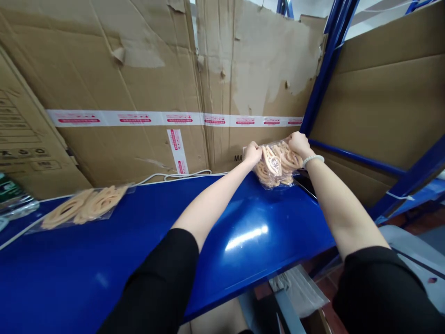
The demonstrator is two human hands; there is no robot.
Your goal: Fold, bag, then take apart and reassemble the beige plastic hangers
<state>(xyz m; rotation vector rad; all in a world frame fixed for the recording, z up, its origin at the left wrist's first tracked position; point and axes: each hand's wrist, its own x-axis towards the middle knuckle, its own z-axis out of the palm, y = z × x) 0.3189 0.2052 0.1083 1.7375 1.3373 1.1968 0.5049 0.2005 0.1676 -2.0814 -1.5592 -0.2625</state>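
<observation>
Both my hands hold a clear plastic bag (274,166) packed with flat, light wooden-looking pieces with cut-out shapes. My left hand (253,153) is closed on the bag's upper left edge. At its upper right corner, my right hand (299,144) grips the plastic, fingers curled. The bag is at the far right end of the blue shelf surface (139,241); whether its bottom rests there I cannot tell. Just right of the bag lies a dark flat object (306,186), partly hidden by my right forearm. Similar pieces in a clear bag (86,206) lie flat on the left.
Cardboard sheets (146,83) with printed tape stand behind the surface. A white cable (167,176) runs along the back edge. A green-labelled bottle (14,195) lies at far left. Blue posts (320,79) frame the right side. Below the front edge hangs a clear plastic bag (306,290).
</observation>
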